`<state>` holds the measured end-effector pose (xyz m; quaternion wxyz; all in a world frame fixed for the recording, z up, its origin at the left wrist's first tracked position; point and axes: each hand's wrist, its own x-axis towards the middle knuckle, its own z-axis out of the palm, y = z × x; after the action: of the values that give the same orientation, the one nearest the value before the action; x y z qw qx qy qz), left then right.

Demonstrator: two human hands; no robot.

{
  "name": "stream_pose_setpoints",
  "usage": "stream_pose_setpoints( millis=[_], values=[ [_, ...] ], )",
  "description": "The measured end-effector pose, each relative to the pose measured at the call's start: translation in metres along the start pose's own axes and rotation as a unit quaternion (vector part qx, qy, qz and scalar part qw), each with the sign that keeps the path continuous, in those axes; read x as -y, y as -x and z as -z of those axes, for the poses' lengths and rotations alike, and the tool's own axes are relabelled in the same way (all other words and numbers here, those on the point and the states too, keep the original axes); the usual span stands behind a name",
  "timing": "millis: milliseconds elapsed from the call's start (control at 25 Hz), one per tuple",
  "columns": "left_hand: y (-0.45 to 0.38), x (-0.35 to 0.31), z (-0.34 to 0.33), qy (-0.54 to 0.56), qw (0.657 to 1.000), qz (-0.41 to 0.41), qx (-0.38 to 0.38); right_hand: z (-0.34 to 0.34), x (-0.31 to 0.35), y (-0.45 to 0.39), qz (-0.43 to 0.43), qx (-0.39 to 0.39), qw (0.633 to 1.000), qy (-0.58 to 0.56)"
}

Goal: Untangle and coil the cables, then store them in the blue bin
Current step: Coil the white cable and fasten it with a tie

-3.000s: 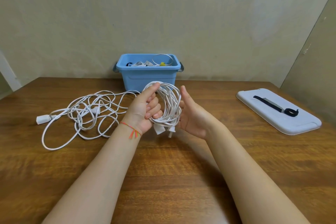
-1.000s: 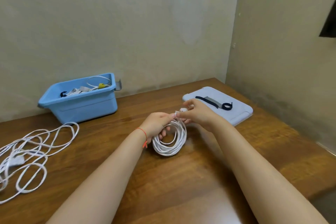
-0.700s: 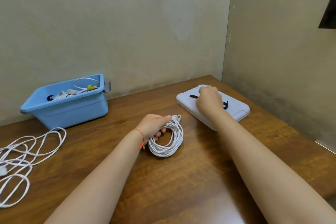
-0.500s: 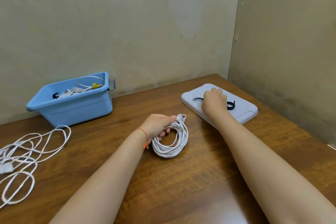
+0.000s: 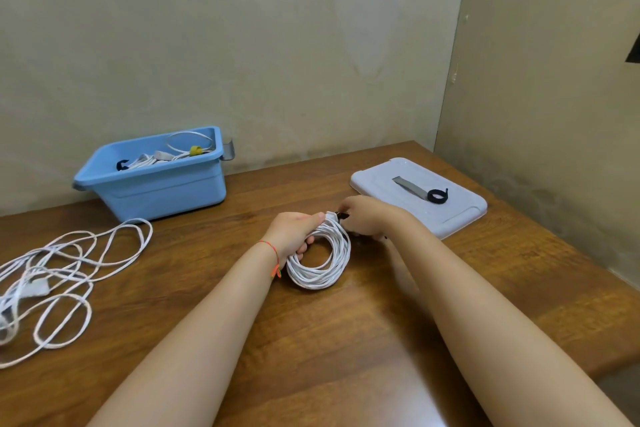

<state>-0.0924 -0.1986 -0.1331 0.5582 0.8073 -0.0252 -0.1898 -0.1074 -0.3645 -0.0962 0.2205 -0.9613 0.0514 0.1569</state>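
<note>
Your right hand (image 5: 363, 218), back from the lid (image 5: 457, 215), now pinches a dark strap (image 5: 343, 216) against the coiled cable (image 5: 322, 258), which your left hand (image 5: 294, 234) grips on the table; binding likely follows, then the blue bin (image 5: 156, 189).

The loose white cable (image 5: 52, 274) runs off the left edge. The right hand (image 5: 363, 218) hides most of a small dark thing at the top of the coil (image 5: 322, 260). The cables in the blue bin (image 5: 152, 180) are mostly hidden by its wall.
</note>
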Motion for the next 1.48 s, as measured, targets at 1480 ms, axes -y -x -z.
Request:
stream_pose_setpoints(
  millis=[1480],
  values=[
    [0.117, 0.044, 0.096, -0.319, 0.831, -0.288, -0.353, -0.085, 0.123, 0.079, 0.267, -0.063, 0.888, -0.370]
  ],
)
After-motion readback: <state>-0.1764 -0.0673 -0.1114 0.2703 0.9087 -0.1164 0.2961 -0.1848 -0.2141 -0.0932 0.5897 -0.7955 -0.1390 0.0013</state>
